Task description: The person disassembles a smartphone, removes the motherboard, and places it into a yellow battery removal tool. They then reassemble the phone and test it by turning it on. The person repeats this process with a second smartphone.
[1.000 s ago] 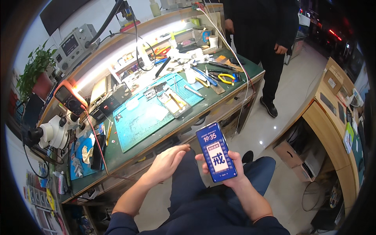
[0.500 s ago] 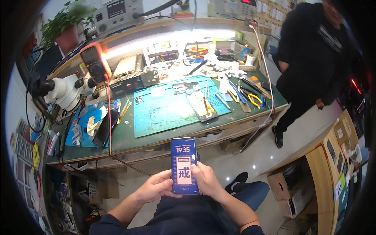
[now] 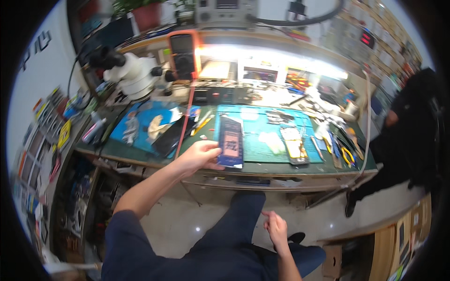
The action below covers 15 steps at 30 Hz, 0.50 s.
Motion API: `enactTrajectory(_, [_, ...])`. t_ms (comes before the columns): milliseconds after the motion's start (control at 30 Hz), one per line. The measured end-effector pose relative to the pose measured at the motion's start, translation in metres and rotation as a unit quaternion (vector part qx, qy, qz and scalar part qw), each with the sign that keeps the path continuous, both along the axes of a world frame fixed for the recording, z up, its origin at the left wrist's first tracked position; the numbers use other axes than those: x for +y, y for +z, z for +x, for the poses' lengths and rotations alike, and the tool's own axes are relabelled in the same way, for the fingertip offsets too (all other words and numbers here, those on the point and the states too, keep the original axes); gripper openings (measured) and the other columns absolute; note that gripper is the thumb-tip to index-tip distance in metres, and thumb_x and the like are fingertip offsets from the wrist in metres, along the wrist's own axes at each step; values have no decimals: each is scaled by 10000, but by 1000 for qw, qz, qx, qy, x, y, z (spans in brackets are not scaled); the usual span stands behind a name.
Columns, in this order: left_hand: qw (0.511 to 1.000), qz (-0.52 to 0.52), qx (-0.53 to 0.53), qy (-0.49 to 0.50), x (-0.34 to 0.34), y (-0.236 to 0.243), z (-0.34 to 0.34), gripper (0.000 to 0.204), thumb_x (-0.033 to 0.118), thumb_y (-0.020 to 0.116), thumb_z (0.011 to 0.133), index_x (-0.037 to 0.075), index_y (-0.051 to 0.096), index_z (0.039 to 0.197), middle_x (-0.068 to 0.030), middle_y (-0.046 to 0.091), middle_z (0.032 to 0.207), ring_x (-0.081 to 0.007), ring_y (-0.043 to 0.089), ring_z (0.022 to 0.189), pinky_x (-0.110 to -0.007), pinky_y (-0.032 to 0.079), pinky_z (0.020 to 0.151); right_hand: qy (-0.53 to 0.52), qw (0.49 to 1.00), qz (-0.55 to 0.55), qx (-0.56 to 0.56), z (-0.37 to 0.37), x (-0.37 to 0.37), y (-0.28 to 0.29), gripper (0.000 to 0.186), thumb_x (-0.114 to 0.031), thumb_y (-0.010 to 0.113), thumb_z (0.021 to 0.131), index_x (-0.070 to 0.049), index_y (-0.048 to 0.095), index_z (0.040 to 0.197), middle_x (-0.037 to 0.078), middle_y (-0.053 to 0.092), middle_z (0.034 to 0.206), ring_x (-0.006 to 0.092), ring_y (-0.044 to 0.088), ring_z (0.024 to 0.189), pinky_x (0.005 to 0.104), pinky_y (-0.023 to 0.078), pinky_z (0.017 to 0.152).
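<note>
With my left hand (image 3: 205,155), I hold a smartphone (image 3: 230,143) by its lower left side, screen lit, over the front left corner of the turquoise mat (image 3: 255,147). To the right on that mat lies an opened phone (image 3: 294,145); pliers and tweezers (image 3: 346,154) are beside it. A black slab-like item (image 3: 169,136) and a blue mat (image 3: 122,126) are left of my left hand. My right hand (image 3: 276,227) hangs low by my leg, blurred, nothing in it, index finger apart from the others.
A microscope (image 3: 133,77), orange multimeter (image 3: 183,58) and red cable stand at the bench's back and left. A white cable hangs on the right. A person in dark clothes (image 3: 408,136) stands at the right. A wooden counter (image 3: 379,253) and cardboard box (image 3: 332,262) are at lower right.
The phone has moved forward from my lap to the bench in my left hand. My right hand has let go of it and dropped back. The person at the right and my view have shifted.
</note>
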<state>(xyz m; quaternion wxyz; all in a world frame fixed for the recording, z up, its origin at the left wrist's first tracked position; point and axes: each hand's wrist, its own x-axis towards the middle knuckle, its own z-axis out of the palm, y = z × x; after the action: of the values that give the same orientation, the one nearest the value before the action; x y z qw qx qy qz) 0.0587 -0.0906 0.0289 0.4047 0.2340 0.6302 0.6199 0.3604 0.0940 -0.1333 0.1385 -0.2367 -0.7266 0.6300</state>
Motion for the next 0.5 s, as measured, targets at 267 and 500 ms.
enactTrajectory(267, [923, -112, 358, 84, 4, -6, -23, 320, 128, 632, 1018, -60, 647, 1276, -120, 760, 941, -100, 690, 708, -270, 573, 610, -180, 977, 70, -87, 142, 11, -144, 481, -381, 527, 1091, 18, 775, 985, 1, 573, 589, 61, 474, 511, 250, 359, 488])
enactTrajectory(500, [818, -7, 520, 247, -17, -34, -17, 260, 181, 589, 1048, -19, 739, 1122, -105, 745, 847, -115, 670, 669, -277, 517, 596, -326, 897, 210, -211, 186, 81, -125, 342, -242, 536, 1058, 39, 726, 1092, 155, 684, 734, 293, 653, 689, 412, 522, 696])
